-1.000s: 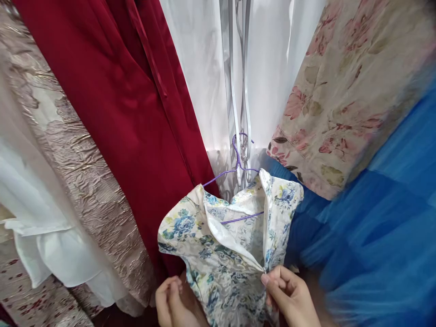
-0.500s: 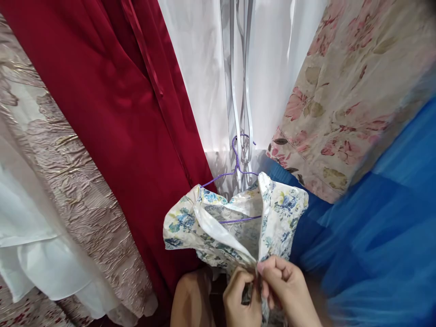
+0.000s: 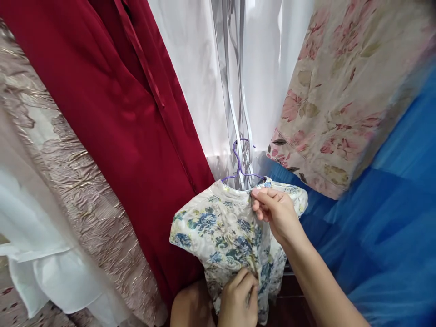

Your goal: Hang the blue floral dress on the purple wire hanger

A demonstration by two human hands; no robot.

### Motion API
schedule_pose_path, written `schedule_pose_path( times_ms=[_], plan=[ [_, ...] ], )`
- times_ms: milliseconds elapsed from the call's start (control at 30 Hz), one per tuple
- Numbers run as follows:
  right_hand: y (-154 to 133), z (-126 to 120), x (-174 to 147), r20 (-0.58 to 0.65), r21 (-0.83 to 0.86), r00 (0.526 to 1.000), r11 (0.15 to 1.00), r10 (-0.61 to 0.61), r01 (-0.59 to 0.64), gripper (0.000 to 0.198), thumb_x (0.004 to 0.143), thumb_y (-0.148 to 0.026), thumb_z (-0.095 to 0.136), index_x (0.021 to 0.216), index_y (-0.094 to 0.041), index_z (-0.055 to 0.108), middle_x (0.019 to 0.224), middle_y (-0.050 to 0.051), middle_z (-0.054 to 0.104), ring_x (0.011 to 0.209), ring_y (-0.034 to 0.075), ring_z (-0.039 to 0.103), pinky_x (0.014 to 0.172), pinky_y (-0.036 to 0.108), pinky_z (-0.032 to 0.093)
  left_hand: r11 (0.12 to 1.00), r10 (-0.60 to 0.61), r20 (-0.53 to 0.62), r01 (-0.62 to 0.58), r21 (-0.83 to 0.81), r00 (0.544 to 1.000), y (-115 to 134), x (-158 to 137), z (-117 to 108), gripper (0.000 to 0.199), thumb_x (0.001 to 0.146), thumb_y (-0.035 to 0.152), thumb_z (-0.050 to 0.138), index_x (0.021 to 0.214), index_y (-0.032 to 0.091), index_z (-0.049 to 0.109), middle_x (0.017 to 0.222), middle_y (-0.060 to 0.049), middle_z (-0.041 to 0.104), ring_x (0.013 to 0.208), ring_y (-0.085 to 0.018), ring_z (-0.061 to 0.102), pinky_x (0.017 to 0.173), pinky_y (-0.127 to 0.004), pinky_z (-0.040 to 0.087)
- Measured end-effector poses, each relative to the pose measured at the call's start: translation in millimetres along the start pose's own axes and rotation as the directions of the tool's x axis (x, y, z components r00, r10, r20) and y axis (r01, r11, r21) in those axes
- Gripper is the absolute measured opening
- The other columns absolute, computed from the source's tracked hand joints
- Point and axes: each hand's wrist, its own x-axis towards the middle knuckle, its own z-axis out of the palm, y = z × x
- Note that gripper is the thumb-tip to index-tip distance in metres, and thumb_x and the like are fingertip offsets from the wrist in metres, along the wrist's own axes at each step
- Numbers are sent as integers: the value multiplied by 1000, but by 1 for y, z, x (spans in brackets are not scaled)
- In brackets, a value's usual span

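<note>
A short-sleeved dress (image 3: 207, 222), cream with blue and green flowers, hangs in front of me on a purple wire hanger (image 3: 238, 165). The hanger's hook catches on white straps. My right hand (image 3: 275, 211) is closed at the top of the neckline, pinching the upper end of the dress's zipper; the pull itself is hidden by the fingers. Lower down, my left hand (image 3: 240, 297) grips the dress fabric along the same centre seam. Between the two hands the seam lies closed.
Long garments surround the dress: a dark red one (image 3: 112, 118) on the left, a white one (image 3: 190, 77) behind, a pink-flowered one (image 3: 327, 127) and a blue one (image 3: 374, 236) on the right. White straps (image 3: 235, 104) dangle in the middle. A bare knee (image 3: 192, 304) is below.
My right hand has travelled up from beside my left hand to the neckline. The V-shaped opening of the dress has closed. My left hand has stayed low on the seam.
</note>
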Motion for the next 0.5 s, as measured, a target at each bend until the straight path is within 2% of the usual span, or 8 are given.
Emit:
schedule_pose_path(
  times_ms=[67, 133, 200, 233, 300, 400, 500],
  plan=[
    [6, 0, -5, -5, -22, 1000, 1000, -14, 14, 28, 75, -37, 78, 65, -14, 64, 53, 0, 66, 36, 5, 50, 35, 15, 29, 998, 28, -30, -30, -56, 999, 7, 9, -14, 19, 92, 8, 48, 95, 22, 61, 95, -5, 63, 91, -18, 62, 80, -26, 49],
    [12, 1, -11, -13, -51, 1000, 998, -25, 25, 26, 77, -37, 76, 69, -15, 64, 54, 0, 66, 37, 6, 51, 37, 16, 30, 992, 51, -180, -70, -103, 982, 20, 28, -36, 23, 95, 12, 51, 112, 25, 61, 105, -5, 64, 100, -18, 61, 89, -28, 48],
    [15, 2, -16, -4, -67, 1000, 997, -24, 23, 25, 78, -37, 73, 69, -16, 63, 54, 0, 66, 38, 6, 50, 39, 17, 31, 987, 52, -370, -103, -119, 928, 36, 55, -64, 28, 97, 16, 53, 122, 27, 59, 98, -2, 64, 89, -15, 61, 83, -26, 48],
    [16, 3, -19, 9, -69, 1000, 997, -21, 22, 26, 79, -37, 72, 68, -16, 61, 55, 0, 66, 39, 7, 50, 39, 18, 32, 987, 30, -425, -95, -133, 905, 43, 70, -79, 34, 98, 18, 51, 130, 28, 56, 92, -1, 64, 84, -14, 61, 80, -25, 48],
    [16, 4, -22, 39, -78, 999, 996, -29, 32, 25, 81, -36, 71, 69, -17, 60, 54, -1, 65, 40, 7, 50, 41, 18, 32, 984, 31, -409, -99, -147, 912, 55, 99, -103, 41, 102, 23, 47, 142, 27, 48, 75, 3, 58, 68, -13, 56, 72, -25, 48],
    [15, 5, -23, 69, -123, 996, 990, -64, 72, 26, 83, -38, 71, 70, -18, 59, 50, -4, 59, 40, 8, 48, 42, 19, 33, 987, 136, -302, -154, -36, 944, 66, 132, -120, 21, 100, 28, 51, 113, 23, 67, 78, 1, 63, 71, -13, 59, 70, -24, 46],
    [20, 3, -18, 71, -167, 993, 980, -96, 107, 30, 81, -41, 73, 69, -19, 58, 44, -7, 53, 38, 8, 44, 42, 20, 32, 975, 217, -345, -218, 37, 913, 72, 147, -119, 18, 100, 26, 52, 93, 18, 66, 82, -1, 67, 75, -13, 62, 72, -24, 46]
  ],
)
